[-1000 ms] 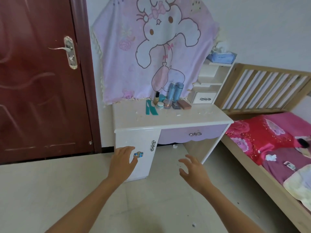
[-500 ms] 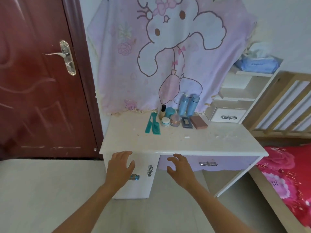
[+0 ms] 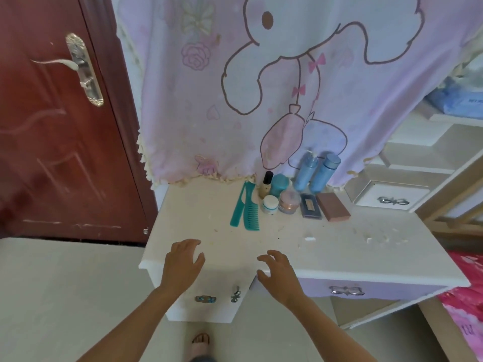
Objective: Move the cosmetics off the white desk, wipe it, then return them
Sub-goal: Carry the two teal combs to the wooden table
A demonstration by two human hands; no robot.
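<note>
The white desk (image 3: 198, 205) carries a cluster of cosmetics at its back: two teal combs (image 3: 245, 209), a small dark-capped bottle (image 3: 266, 185), a teal jar (image 3: 279, 184), a white jar (image 3: 270, 204), a pink jar (image 3: 289, 201), two blue bottles (image 3: 317, 176), a dark palette (image 3: 310, 206) and a brown box (image 3: 333, 206). My left hand (image 3: 183, 265) and my right hand (image 3: 278, 274) hover over the desk's front edge, fingers loosely spread, holding nothing. Crumbs and scraps litter the desktop.
A pink cartoon cloth (image 3: 261, 87) hangs behind the desk. A dark red door (image 3: 52, 126) stands at the left. White shelves with a small drawer (image 3: 392, 199) and a blue tissue pack (image 3: 460, 100) sit at the right, beside a bed with red bedding (image 3: 467, 291).
I have come closer to the desk; both hands have risen from in front of the cabinet door to the desktop's front edge.
</note>
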